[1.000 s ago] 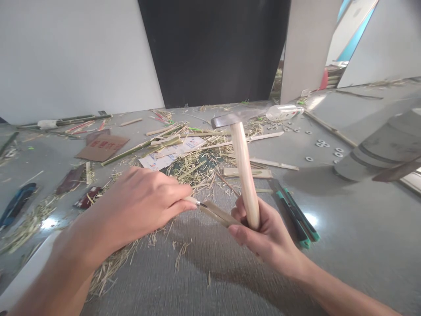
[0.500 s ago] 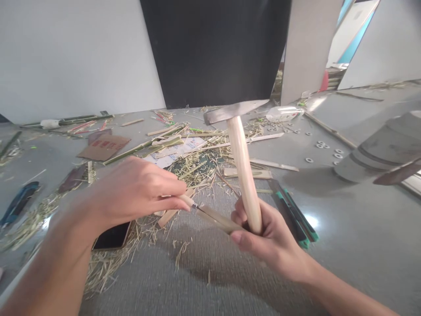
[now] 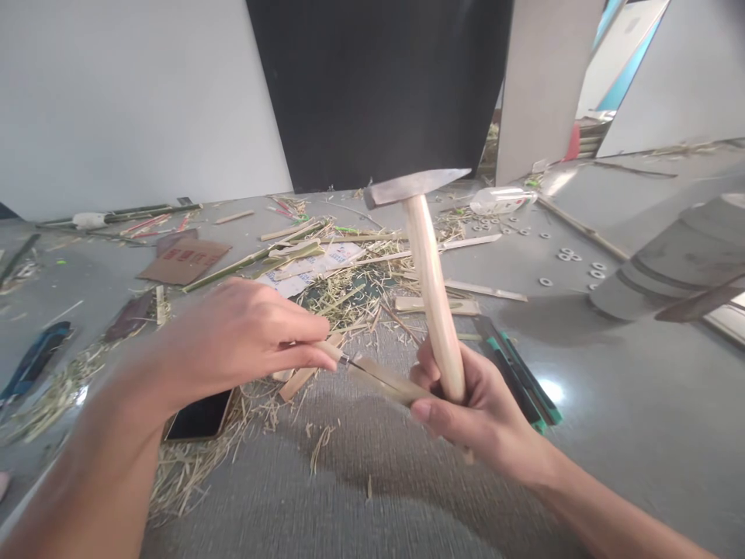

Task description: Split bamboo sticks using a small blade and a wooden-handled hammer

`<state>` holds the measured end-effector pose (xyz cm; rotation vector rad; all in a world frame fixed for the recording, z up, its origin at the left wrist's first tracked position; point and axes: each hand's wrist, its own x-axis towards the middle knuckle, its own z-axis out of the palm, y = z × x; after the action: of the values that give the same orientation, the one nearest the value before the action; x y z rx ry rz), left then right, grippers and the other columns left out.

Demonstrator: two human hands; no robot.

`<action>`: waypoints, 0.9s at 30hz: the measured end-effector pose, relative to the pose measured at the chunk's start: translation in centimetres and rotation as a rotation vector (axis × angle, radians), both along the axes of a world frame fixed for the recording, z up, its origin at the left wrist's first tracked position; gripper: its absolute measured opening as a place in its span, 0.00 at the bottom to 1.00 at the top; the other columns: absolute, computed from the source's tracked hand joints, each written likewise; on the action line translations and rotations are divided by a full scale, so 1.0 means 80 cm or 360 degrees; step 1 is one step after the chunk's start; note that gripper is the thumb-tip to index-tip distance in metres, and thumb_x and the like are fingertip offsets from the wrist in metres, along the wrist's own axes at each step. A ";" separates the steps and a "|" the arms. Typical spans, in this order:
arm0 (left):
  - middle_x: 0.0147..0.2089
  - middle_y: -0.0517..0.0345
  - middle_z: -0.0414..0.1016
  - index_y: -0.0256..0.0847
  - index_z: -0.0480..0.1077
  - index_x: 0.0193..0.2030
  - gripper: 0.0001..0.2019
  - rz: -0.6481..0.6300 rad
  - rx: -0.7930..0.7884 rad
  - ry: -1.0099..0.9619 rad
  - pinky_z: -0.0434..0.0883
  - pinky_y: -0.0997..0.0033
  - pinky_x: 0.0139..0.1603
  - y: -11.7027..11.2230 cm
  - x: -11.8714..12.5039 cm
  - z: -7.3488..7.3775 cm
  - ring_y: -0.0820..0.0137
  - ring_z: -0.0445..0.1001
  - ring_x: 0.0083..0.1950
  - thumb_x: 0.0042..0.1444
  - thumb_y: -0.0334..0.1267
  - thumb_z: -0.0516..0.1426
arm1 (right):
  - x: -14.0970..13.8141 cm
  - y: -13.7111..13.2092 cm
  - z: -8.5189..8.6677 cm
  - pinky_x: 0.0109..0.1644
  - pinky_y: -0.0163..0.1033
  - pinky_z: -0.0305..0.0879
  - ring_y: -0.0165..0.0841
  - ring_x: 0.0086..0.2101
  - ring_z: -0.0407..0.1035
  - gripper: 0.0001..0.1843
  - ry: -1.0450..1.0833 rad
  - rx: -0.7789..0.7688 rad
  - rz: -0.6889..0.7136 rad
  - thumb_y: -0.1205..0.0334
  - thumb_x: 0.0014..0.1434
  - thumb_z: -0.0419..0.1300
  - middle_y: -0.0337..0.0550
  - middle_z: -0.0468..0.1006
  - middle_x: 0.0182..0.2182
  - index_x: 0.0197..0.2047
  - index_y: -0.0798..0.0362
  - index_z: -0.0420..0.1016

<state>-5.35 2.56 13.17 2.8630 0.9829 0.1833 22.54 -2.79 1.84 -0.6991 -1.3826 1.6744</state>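
My right hand is closed round the pale wooden handle of a hammer, whose steel head points up and away; the same hand also pinches one end of a short bamboo strip. My left hand is closed in a pinch on the strip's other end, where a small metal tip shows at the fingertips. Both hands hover just above the grey table.
Bamboo shavings and split strips litter the table beyond the hands. A dark phone lies under my left wrist. Green-and-black utility knives lie right of my right hand. Small washers, a cardboard piece and a blue knife lie farther out.
The hammer head has risen and tilted a little left. My left forearm has lifted, uncovering the phone. Both hands keep their grip on the strip.
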 end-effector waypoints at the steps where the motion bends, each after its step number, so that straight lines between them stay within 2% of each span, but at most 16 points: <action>1: 0.20 0.66 0.63 0.42 0.66 0.25 0.23 0.0030 -0.0016 0.0012 0.54 0.70 0.25 0.000 0.000 -0.003 0.76 0.62 0.22 0.71 0.51 0.55 | 0.000 0.000 -0.001 0.24 0.26 0.54 0.20 0.25 0.55 0.19 0.0000 0.0006 -0.0031 0.58 0.64 0.69 0.32 0.60 0.30 0.39 0.52 0.60; 6: 0.21 0.65 0.67 0.44 0.71 0.28 0.21 0.0158 -0.0044 0.0080 0.55 0.69 0.26 -0.009 -0.001 -0.006 0.74 0.64 0.23 0.72 0.51 0.54 | -0.002 -0.001 -0.001 0.23 0.26 0.55 0.19 0.24 0.55 0.18 0.0011 0.0028 -0.0115 0.58 0.65 0.69 0.32 0.62 0.30 0.39 0.52 0.60; 17: 0.19 0.66 0.63 0.43 0.64 0.26 0.23 0.0288 0.0133 0.0107 0.51 0.69 0.25 -0.022 0.011 -0.009 0.74 0.59 0.20 0.72 0.52 0.53 | -0.006 -0.003 -0.003 0.23 0.26 0.57 0.19 0.23 0.56 0.18 0.0018 0.0095 -0.0222 0.59 0.64 0.68 0.32 0.62 0.30 0.40 0.51 0.60; 27: 0.21 0.66 0.63 0.42 0.63 0.27 0.23 0.0311 0.0102 0.0101 0.52 0.69 0.26 -0.021 0.013 -0.014 0.74 0.59 0.21 0.72 0.54 0.52 | -0.006 -0.004 -0.009 0.23 0.26 0.58 0.18 0.22 0.56 0.19 0.0054 0.0048 -0.0248 0.59 0.64 0.69 0.31 0.63 0.30 0.41 0.50 0.59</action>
<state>-4.34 0.90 12.03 2.8425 1.2927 0.1430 22.09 -3.10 1.16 -0.7388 -1.2934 1.5338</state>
